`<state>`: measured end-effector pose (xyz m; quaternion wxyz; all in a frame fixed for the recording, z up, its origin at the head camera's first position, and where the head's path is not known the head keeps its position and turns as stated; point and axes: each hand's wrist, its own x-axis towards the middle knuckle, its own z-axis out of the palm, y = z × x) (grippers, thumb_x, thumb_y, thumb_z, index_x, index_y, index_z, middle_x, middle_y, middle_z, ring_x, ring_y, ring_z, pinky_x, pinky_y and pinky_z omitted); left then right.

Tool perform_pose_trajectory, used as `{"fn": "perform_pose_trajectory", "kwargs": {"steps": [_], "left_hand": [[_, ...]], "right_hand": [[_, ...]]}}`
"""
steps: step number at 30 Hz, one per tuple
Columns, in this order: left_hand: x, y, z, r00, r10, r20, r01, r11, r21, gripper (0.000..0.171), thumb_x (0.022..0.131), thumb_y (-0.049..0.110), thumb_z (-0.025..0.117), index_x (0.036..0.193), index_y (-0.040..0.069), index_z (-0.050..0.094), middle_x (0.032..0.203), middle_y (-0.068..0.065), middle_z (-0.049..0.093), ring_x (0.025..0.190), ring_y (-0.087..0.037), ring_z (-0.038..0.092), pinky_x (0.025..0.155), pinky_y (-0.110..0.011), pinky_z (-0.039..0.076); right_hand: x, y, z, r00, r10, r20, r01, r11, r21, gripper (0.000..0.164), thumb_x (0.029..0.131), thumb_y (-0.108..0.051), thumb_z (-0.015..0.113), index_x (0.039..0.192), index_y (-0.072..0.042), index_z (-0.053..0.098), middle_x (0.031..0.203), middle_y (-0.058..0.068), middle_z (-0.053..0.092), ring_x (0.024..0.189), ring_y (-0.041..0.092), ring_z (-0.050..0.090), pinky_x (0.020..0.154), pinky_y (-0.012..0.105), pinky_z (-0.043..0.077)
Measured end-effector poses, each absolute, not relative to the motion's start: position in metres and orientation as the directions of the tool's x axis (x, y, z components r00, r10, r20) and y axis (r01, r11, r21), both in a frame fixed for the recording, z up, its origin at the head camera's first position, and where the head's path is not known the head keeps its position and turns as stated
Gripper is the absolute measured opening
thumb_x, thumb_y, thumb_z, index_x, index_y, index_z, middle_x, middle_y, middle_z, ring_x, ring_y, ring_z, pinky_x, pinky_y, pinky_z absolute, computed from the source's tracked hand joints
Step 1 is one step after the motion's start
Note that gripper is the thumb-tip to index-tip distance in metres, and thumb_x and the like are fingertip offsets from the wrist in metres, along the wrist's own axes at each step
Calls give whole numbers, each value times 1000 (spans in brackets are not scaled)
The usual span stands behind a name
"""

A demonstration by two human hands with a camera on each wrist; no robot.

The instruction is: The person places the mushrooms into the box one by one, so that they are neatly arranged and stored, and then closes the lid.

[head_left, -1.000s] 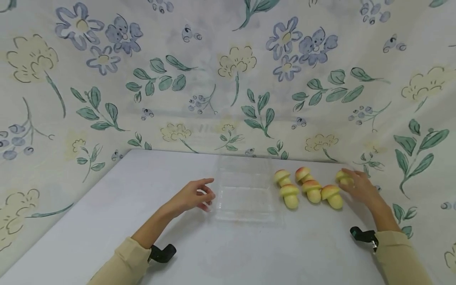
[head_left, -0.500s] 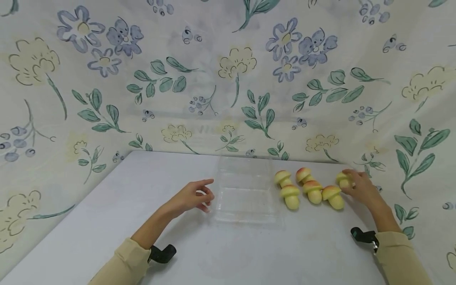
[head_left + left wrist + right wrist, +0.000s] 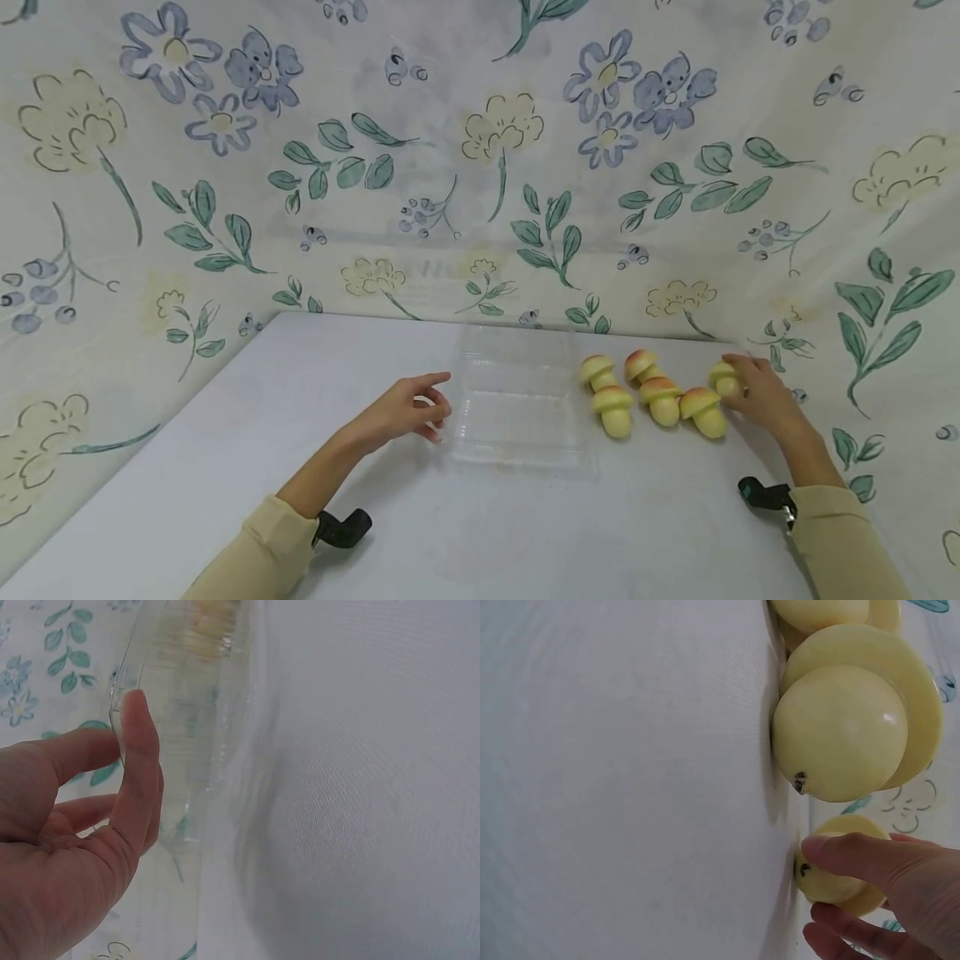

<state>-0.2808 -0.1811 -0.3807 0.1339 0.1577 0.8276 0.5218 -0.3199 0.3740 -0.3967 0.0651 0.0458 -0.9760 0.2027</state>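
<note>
Pinching with right hand, same as a second ago, a yellow mushroom-shaped piece right of frame, cap toward top, long axis slightly slanted; loosely bending left hand beside clear box, mid-frame

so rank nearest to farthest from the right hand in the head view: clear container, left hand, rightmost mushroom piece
1. Rightmost mushroom piece, held by the right hand
2. Clear container, mid-picture
3. Left hand, left of the container

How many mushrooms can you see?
6: a back mushroom and a front mushroom beside the clear plastic container; a far one, middle one and near one grouped together; the last one in the right hand.
</note>
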Motion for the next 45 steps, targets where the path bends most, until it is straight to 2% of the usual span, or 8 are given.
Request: {"fn": "perform_pose_trajectory", "kwargs": {"steps": [6,21,32,37,45], "left_hand": [[-283,-181,-381,-918,391,-66,108,408,907,65,95,9,61,152,1,31,108,-16,58,83,-27,67,72,-32,63],[-282,-181,-380,-913,402,-70,101,390,915,66,95,8,62,152,0,30,105,-15,55,76,-17,65,71,-31,63],[-280,-182,-378,-911,407,-71,96,376,922,66,95,7,61,152,-1,29,104,-15,54,73,-16,66,73,-30,63],[-281,-181,-379,-908,414,-65,102,369,924,66,95,6,60,152,-1,28,104,-15,54,73,-16,66,73,-30,63],[-283,-181,-380,-902,429,-49,116,351,929,67,94,7,62,152,-3,28,103,-15,54,75,-15,65,72,-29,62]], "right_hand": [[-322,375,-398,-985,-79,152,-133,913,-387,71,87,-10,70,145,0,31,134,46,29,111,60,45,88,72,43],[-322,378,-398,-984,-93,154,-146,911,-387,74,84,-10,72,145,1,31,135,46,28,111,60,43,88,74,41],[-322,376,-383,-973,-122,197,-194,895,-401,73,84,-10,74,142,3,33,130,46,33,96,51,55,74,58,51],[-320,373,-375,-962,-141,235,-227,890,-396,75,82,-9,76,142,5,33,128,46,34,94,51,58,73,56,53],[-314,358,-358,-947,-164,277,-270,871,-410,73,83,-8,74,144,2,35,127,40,37,97,48,59,73,50,57]]}}
